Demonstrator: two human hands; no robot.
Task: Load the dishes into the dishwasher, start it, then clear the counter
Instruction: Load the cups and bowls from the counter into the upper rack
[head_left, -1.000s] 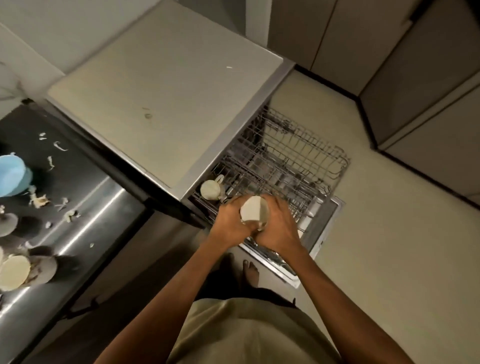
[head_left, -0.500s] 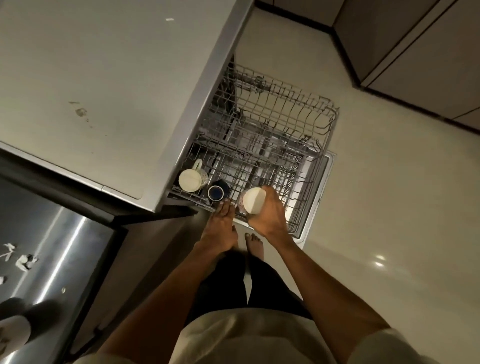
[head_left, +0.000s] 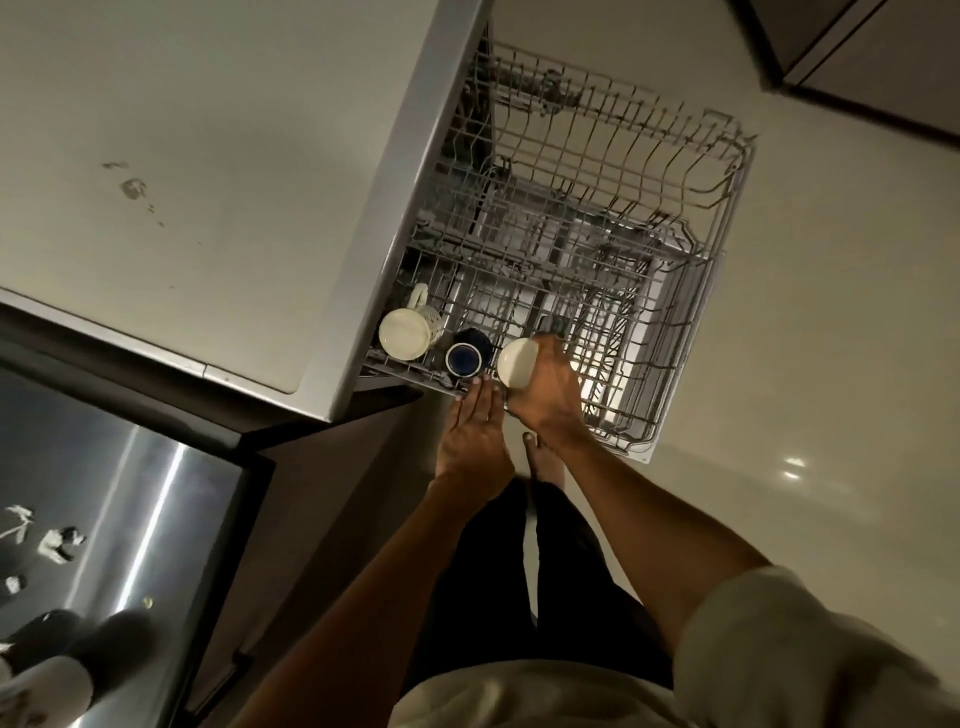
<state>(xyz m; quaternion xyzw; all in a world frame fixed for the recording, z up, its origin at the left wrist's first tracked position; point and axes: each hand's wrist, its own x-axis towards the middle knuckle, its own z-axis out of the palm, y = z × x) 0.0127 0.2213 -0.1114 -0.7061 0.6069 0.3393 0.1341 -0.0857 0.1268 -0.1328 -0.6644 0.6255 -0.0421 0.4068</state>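
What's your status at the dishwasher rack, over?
Right hand grips a cream cup over the grey wire rack. Left hand open, fingertips at the rack's front edge. Dark blue cup sits beside the drop spot.

The right hand (head_left: 545, 389) covers most of the white cup (head_left: 517, 362) it grips, so only the cup's base shows; any handle is hidden. The counter (head_left: 208, 156) overhangs the inner part of the upper rack (head_left: 597, 249), concealing whatever sits there. The lower rack beneath is seen only through the wires, its contents unreadable. The cream mug (head_left: 408, 332) and dark blue cup (head_left: 465, 356) show bases only. On the steel worktop (head_left: 130, 519), cut off by the left edge, scraps (head_left: 57, 543) and a pale dish (head_left: 41, 691) are too blurred to identify.
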